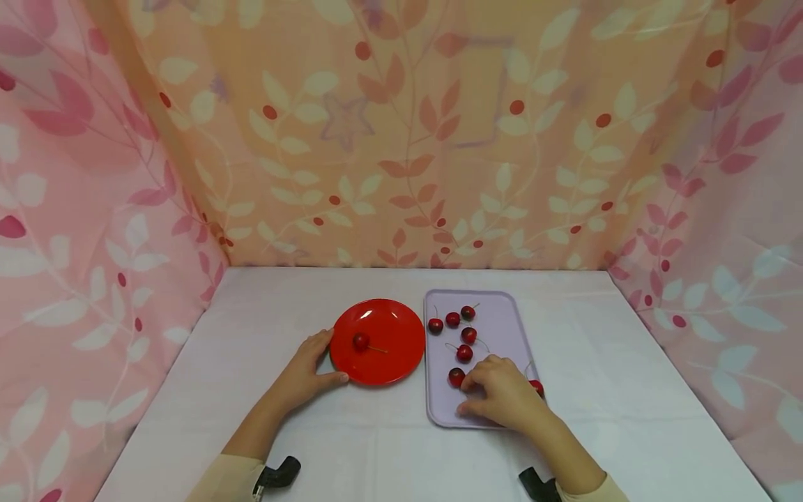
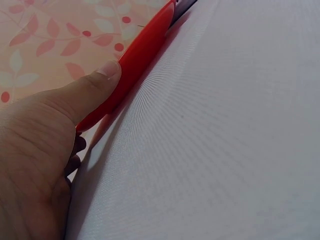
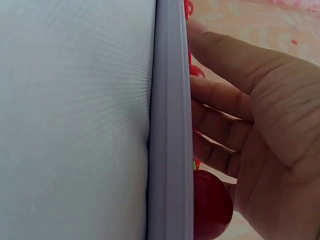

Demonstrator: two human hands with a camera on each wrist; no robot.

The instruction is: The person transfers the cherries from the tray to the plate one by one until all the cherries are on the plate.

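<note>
A red plate [image 1: 401,348] bearing one stemmed cherry [image 1: 360,341] lies on the white cloth. My left hand [image 1: 307,373] grips its left rim, the thumb along the near edge; the left wrist view shows that thumb [image 2: 97,87] against the red rim. Right of the plate is a pale purple tray [image 1: 442,411] with several dark red cherries, some with stems. Over its near part hovers my right hand [image 1: 505,394], thumb and forefinger apart, fingertips right by a cherry [image 1: 456,378]. Another cherry [image 1: 537,387] is partly hidden behind this hand.
The plate's right edge stands close against the tray's left side. White cloth [image 1: 263,307] covers the table, and patterned curtains [image 1: 401,139] enclose it at the back and both sides. Black wrist mounts [image 1: 280,473] sit at both sleeves.
</note>
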